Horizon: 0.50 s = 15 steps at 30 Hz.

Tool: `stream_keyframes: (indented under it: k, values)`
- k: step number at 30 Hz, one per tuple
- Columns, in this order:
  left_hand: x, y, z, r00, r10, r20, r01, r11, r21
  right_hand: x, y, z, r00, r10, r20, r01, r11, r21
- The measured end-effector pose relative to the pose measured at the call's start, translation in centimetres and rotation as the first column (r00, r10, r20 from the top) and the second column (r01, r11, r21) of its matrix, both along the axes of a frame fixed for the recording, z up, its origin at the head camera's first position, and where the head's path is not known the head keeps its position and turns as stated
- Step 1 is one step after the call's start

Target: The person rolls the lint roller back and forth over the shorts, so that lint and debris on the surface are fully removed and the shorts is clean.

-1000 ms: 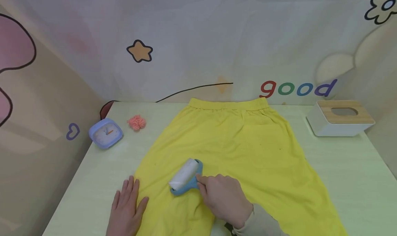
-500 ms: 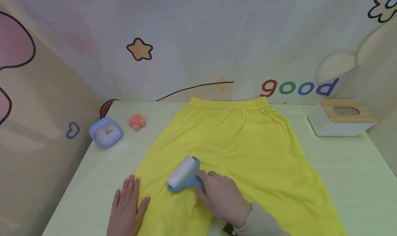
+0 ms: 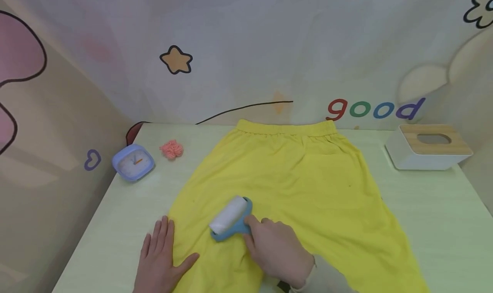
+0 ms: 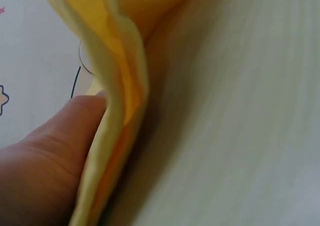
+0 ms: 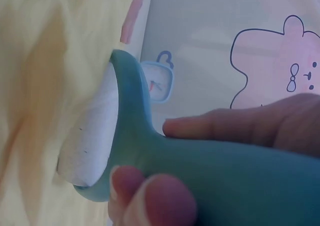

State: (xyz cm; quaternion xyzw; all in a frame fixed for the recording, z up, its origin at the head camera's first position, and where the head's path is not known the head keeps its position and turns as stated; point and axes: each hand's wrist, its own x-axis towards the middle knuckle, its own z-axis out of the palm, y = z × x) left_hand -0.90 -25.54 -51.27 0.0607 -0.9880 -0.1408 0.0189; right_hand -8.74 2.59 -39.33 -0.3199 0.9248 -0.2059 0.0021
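Observation:
Yellow trousers (image 3: 300, 169) lie spread on the table, waistband at the far edge. My right hand (image 3: 278, 249) grips the blue handle of a lint roller (image 3: 230, 216), whose white roll rests on the left trouser leg. Seen from the right wrist, the white roll (image 5: 90, 131) lies against the cloth, with a few dark specks on it; fingers wrap the handle (image 5: 225, 176). My left hand (image 3: 159, 256) rests flat on the leg's outer edge, thumb spread over the cloth. The left wrist view has the thumb (image 4: 55, 151) beside the trouser leg's open hem (image 4: 125, 101).
A blue clock (image 3: 133, 162) stands at the table's left edge, a pink crocheted flower-like piece (image 3: 171, 149) beside it. At the back right sits a white tissue box (image 3: 427, 152) with a wooden lid. A printed curtain (image 3: 246, 49) hangs behind the table (image 3: 443, 224).
The lint roller shifts slightly up and left across the cloth, then back down and right. My left thumb has spread farther from the fingers, to the right.

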Motion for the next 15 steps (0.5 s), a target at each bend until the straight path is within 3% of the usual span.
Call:
stream_keyframes:
  k: [6, 15]
  values:
    - [0.0, 0.0, 0.4, 1.0, -0.013, -0.003, 0.013, 1.0, -0.011, -0.7, -0.7, 0.6, 0.999, 0.037, -0.003, -0.037, 0.999, -0.029]
    - [0.0, 0.2, 0.5, 0.999, -0.043, -0.009, 0.043, 0.999, -0.008, -1.2, -2.4, -0.4, 0.999, -0.034, 0.038, 0.037, 0.997, -0.068]
